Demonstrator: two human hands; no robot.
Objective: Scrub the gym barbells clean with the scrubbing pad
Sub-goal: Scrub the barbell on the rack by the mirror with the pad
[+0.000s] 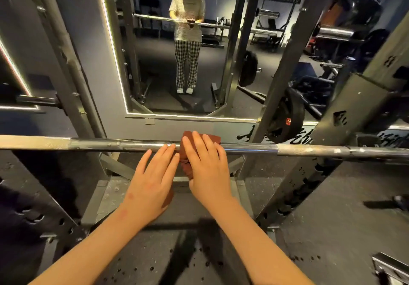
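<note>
Here, at the left of the scene, the barbell (pixel 88 144) is lying level across the rack, its left stretch looking dull and pale while the middle stretch is gleaming. Next, the left hand (pixel 152 183) is reaching forward with fingers straight and spread, holding nothing, its tips touching the bar just beside the pad. The scrubbing pad (pixel 184 165), brown and folded, is draping over the middle of the bar and hanging below it between the two hands. The right hand (pixel 205 167) is lying flat on top of the pad, fingers extended and pressing it against the steel rather than curling round it. Further right, the bar is showing pale specks along its surface, beyond which a rack upright (pixel 285 63) is rising and a weight plate (pixel 285 118) is leaning on the far side. Judging by this, the scrubbing is under way only at the bar's middle; both outer stretches appear untreated, and another bar (pixel 336 33) is waiting at far right.
</note>
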